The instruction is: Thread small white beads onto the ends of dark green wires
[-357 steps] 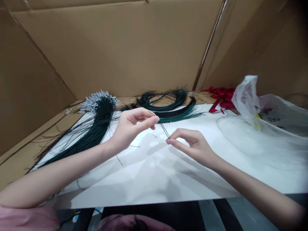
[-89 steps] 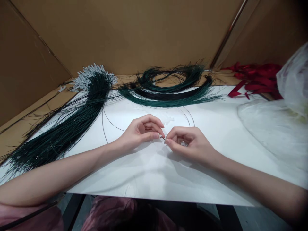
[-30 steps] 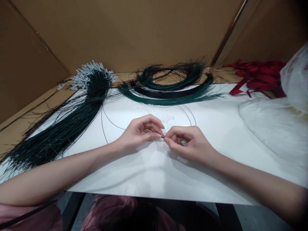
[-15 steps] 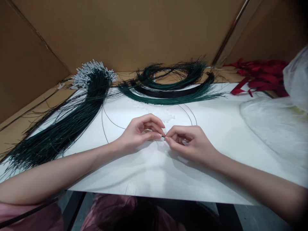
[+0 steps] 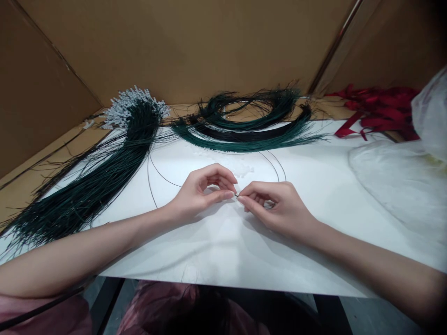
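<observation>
Over the middle of the white board, my left hand [image 5: 204, 193] and my right hand [image 5: 275, 202] meet fingertip to fingertip. My right thumb and forefinger pinch a thin dark wire [image 5: 236, 195] near its end. The fingers of my left hand close around a tiny white piece, perhaps a bead [image 5: 238, 188], at the wire's end; it is partly hidden and too small to make out well. Small white beads [image 5: 240, 166] lie scattered just behind my hands. Loose thin wires [image 5: 279, 170] curve across the board on both sides.
A thick bundle of dark green wires [image 5: 115, 179], white beads [image 5: 117, 109] clustered at its far end, lies at left. Curved green wire bundles [image 5: 244, 144] rest at the back. Red ribbons [image 5: 387, 109] and a clear plastic bag [image 5: 394, 186] are at right. Cardboard walls [image 5: 195, 51] enclose the board [image 5: 167, 260].
My fingertips have shifted slightly up, and my left forefinger and thumb have parted a little. The wire tip between the hands has moved a touch up and left.
</observation>
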A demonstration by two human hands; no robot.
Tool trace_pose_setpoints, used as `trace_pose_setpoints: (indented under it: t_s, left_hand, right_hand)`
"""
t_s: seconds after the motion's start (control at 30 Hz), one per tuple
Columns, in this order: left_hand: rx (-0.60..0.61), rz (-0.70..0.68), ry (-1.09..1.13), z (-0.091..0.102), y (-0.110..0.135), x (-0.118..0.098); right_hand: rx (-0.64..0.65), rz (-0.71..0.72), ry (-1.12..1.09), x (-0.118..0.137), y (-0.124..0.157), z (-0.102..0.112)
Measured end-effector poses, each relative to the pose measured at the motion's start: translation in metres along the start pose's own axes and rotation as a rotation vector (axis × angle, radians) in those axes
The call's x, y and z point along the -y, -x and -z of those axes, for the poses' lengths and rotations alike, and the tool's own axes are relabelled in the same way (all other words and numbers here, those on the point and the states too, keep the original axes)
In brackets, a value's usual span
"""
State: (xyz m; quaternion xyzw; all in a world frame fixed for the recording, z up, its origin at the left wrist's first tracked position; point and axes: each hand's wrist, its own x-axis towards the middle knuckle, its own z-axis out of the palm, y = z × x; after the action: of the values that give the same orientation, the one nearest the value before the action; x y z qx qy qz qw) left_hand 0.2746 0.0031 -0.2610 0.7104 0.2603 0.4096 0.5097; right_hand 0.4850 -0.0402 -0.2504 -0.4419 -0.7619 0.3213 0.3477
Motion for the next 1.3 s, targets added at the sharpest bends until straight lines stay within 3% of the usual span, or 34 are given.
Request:
trace_pose_setpoints:
  t_s: [0.37,0.77,1.3]
  left_hand:
    - [0.054,-0.039,-0.112,-0.0054,0.0049,-0.0062]
    - [-0.011,-0.024,-0.148,-0.0057,0.0053,-0.0051]
    - [-0.018,-0.077,-0.112,-0.0051,0.005,-0.0049]
  right_hand:
    - [-0.068,-0.074,-0.092,-0.0018,-0.0004,-0.0031]
    - [-0.023,0.018,-0.012,-0.0028,-0.001,-0.0018]
    - [-0.001,0.0,-0.07,-0.0043,-0.0006,-0.0019]
